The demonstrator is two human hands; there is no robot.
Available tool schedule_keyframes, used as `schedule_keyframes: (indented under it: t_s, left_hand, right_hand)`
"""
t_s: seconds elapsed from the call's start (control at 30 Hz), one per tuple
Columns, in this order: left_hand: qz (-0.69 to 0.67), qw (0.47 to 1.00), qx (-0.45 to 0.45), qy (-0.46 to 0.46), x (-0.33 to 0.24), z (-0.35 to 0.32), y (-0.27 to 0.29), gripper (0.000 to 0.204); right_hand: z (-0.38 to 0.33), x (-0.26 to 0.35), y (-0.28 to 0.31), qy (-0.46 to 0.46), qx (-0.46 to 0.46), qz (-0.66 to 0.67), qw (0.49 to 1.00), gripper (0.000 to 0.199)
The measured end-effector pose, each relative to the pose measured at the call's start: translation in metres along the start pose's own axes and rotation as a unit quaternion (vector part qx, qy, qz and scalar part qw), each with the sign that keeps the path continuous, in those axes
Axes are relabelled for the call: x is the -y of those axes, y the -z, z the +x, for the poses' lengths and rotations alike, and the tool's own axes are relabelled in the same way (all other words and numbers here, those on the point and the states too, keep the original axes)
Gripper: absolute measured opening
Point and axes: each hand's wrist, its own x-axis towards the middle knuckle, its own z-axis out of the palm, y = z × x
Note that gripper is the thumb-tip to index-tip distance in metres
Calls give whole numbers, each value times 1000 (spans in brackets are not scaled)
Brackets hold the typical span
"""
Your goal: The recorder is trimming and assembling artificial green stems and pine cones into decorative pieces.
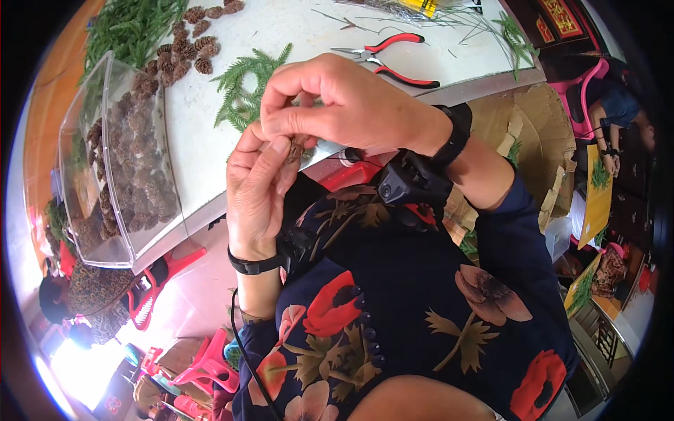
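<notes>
My left hand [256, 189] is raised in front of my chest, its fingers curled around a small brown pine cone [294, 151] that is mostly hidden. My right hand [337, 105] comes over it from the right, thumb and fingertips pinching at the top of the cone. Both wrists wear black bands with small devices. Just behind the hands, a green fir sprig [242, 95] lies on the white table [281, 35].
A clear plastic box [123, 161] full of pine cones stands at the table's left. Loose cones [186, 49] and green branches [126, 24] lie behind it. Red-handled pliers [386, 56] rest at the back right. Other people sit at the far right and lower left, among red stools.
</notes>
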Motion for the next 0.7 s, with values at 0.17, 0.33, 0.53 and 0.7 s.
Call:
schedule_keyframes:
  t_s: [0.17, 0.33, 0.53, 0.7]
  left_hand:
    - [-35, 998, -12, -43, -6, -3, 3, 8]
    - [-106, 993, -39, -27, -5, -1, 4, 11]
    - [-45, 998, -38, -17, 0, 2, -5, 13]
    - [78, 997, -16, 12, -8, -2, -17, 17]
  right_hand:
    - [-5, -11, 3, -18, -113, 86, 990, 16]
    - [-15, -8, 6, -109, -112, 183, 971, 15]
    - [-17, -9, -10, -55, -65, 158, 984, 11]
    - [-18, -10, -11, -27, -91, 109, 989, 9]
